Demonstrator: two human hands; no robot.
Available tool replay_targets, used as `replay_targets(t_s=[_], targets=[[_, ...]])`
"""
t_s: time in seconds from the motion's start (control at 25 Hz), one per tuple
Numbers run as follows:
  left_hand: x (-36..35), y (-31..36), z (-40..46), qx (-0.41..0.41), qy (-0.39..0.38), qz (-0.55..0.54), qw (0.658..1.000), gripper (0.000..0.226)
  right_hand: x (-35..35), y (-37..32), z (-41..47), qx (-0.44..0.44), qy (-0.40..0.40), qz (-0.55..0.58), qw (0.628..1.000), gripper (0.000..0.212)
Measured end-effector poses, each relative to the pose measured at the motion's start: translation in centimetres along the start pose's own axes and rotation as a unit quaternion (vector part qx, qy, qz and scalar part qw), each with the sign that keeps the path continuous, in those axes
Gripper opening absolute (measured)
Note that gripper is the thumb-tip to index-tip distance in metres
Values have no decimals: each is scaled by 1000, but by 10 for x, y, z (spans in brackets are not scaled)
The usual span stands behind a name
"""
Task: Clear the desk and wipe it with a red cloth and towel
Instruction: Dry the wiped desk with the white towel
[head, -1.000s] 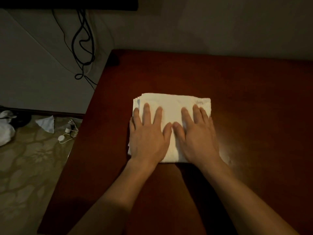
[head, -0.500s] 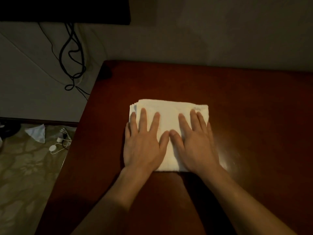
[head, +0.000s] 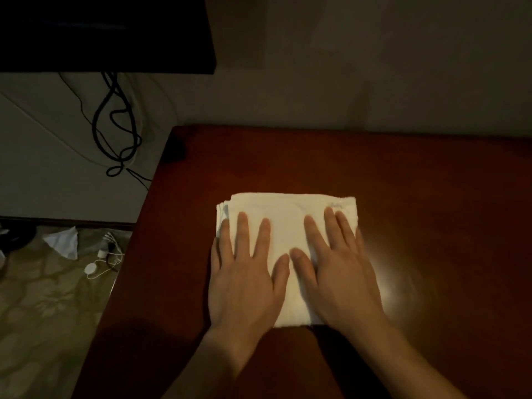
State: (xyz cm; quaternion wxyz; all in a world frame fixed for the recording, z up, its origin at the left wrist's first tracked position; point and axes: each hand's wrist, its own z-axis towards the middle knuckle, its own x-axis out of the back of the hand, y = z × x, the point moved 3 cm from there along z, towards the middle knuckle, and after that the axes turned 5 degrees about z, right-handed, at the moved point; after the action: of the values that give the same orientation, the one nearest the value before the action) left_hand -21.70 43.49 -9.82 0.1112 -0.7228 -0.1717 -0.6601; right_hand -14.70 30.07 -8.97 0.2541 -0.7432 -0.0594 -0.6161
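Observation:
A folded white towel [head: 290,210] lies flat on the dark red-brown wooden desk [head: 417,182], left of its middle. My left hand [head: 244,279] presses on the towel's left half with straight, spread fingers. My right hand [head: 336,269] lies flat on the right half, its thumb next to my left thumb. Both palms cover the towel's near part. No red cloth is in view.
The desk's left edge [head: 126,269] drops to a patterned floor with a white crumpled paper [head: 64,241] and white cables [head: 100,262]. Black cables [head: 115,125] hang down the wall under a dark screen [head: 100,33]. A wall stands behind the desk.
Both hands and the towel have slid toward me on the desk, away from the wall. The view has tilted so more wall and screen show.

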Motion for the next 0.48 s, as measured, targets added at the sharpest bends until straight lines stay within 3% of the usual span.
replay_targets(t_s=[0.48], targets=[[19, -8, 195, -16, 27, 8, 999, 68, 22, -1, 184, 16, 39, -19, 999, 68]])
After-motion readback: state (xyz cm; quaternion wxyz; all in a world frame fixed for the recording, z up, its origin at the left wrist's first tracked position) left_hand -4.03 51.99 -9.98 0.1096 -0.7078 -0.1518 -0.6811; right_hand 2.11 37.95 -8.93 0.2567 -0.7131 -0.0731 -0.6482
